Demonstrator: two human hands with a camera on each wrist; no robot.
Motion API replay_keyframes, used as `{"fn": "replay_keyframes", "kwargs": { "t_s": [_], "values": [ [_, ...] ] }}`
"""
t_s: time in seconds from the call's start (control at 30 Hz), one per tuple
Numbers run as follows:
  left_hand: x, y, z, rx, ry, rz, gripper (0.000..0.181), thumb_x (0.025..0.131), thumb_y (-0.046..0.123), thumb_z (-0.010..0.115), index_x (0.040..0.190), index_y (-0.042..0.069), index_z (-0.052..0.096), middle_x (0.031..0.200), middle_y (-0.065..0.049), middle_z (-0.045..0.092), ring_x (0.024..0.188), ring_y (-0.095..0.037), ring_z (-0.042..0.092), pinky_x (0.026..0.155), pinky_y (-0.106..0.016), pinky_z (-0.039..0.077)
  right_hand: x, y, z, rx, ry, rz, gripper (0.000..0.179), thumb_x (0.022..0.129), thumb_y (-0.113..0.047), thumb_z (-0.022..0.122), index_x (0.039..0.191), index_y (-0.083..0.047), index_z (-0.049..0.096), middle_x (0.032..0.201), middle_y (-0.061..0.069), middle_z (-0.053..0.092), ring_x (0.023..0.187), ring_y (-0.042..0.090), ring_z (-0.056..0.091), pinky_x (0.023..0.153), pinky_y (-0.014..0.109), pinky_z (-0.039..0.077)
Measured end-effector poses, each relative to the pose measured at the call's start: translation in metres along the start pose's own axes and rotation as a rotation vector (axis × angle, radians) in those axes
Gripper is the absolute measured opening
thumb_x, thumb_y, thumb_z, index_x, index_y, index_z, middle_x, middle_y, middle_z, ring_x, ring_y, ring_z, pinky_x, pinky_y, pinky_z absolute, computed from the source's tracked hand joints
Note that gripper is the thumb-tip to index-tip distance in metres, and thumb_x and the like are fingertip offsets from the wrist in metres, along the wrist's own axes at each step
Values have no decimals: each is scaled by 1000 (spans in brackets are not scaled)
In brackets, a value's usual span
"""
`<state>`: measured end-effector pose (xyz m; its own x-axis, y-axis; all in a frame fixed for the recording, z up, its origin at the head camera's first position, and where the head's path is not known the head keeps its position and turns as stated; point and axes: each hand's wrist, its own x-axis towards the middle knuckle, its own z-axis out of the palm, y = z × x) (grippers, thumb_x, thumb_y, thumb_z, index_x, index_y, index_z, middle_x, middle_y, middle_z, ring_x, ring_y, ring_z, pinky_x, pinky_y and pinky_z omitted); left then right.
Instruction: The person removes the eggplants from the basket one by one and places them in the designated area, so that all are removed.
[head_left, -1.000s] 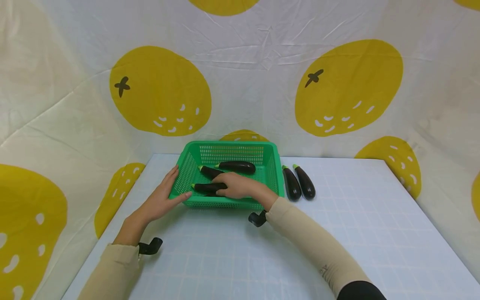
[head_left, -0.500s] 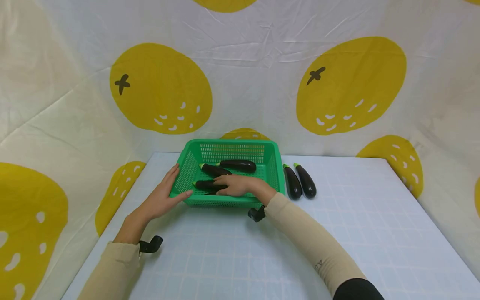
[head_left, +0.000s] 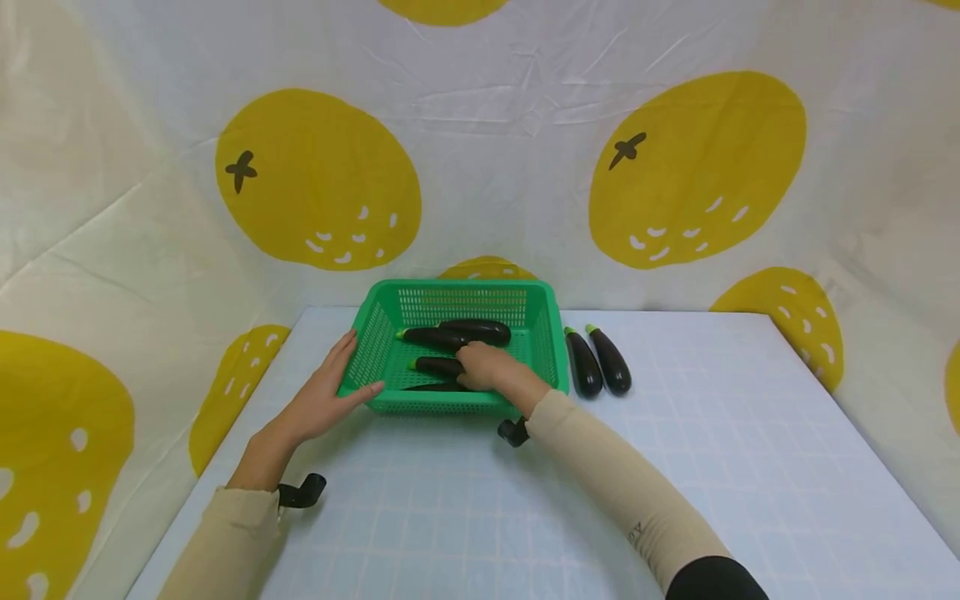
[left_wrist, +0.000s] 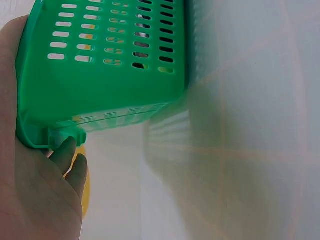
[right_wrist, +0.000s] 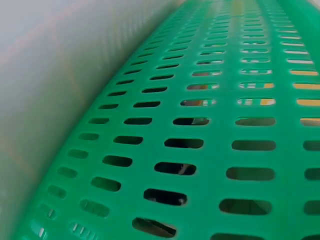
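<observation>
A green slotted plastic basket (head_left: 555, 337) stands at the back of the table. At its left front corner my left hand (head_left: 318, 402) holds the rim, thumb along the front edge; in the left wrist view two fingertips (left_wrist: 77, 172) bend under the rim. My right hand (head_left: 491, 368) reaches inside and grips the thick end of a dark eggplant (head_left: 437, 366), whose green stem points left. Another eggplant (head_left: 435, 387) lies in front of it, partly hidden by the front rim. Behind lie two more, a middle eggplant (head_left: 435, 337) and a back eggplant (head_left: 483, 328).
Outside the basket, close to its right side, two eggplants lie side by side, a left one (head_left: 584, 364) and a right one (head_left: 610, 362). The table (head_left: 420, 508) has a pale checked cover. A fruit-print cloth (head_left: 517, 192) hangs behind it.
My right hand has shifted right inside the basket, and the gripped eggplant has moved right with it. The middle eggplant now lies more level and shows more fully. My left hand keeps its place.
</observation>
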<state>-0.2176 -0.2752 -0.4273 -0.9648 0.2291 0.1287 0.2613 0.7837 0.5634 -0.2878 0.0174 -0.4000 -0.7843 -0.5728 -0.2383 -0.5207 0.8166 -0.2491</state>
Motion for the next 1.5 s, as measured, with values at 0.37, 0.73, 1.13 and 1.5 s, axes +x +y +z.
{"fn": "replay_keyframes", "kwargs": {
  "t_s": [0.37,0.73,1.13,1.5],
  "values": [
    [2,-1,2,-2,-3,-4,101,97,58,61,166,11,5,173,-6,1,155,-41,13,116,-71,21,-3,4,-2,77,20,-5,23,105,-23,60,120,-5,65,101,5,64,87,17,55,77,34,48],
    [3,1,1,22,-10,-4,101,97,59,60,166,10,4,173,-7,1,155,-41,13,116,-71,21,-21,11,-19,225,61,-77,47,107,-25,57,145,1,54,146,17,56,132,30,55,108,44,47],
    [1,0,-2,22,-8,3,100,98,57,60,165,8,4,173,-9,1,155,-43,13,114,-73,21,-38,17,-30,329,105,-92,46,105,-26,60,142,1,57,139,17,61,128,32,57,104,46,49],
    [-2,3,-2,11,-9,7,100,98,55,61,165,8,4,172,-10,1,155,-42,12,115,-72,20,-53,25,-34,416,132,-116,48,105,-26,60,142,3,56,135,18,63,121,30,62,98,44,53]
  ]
}}
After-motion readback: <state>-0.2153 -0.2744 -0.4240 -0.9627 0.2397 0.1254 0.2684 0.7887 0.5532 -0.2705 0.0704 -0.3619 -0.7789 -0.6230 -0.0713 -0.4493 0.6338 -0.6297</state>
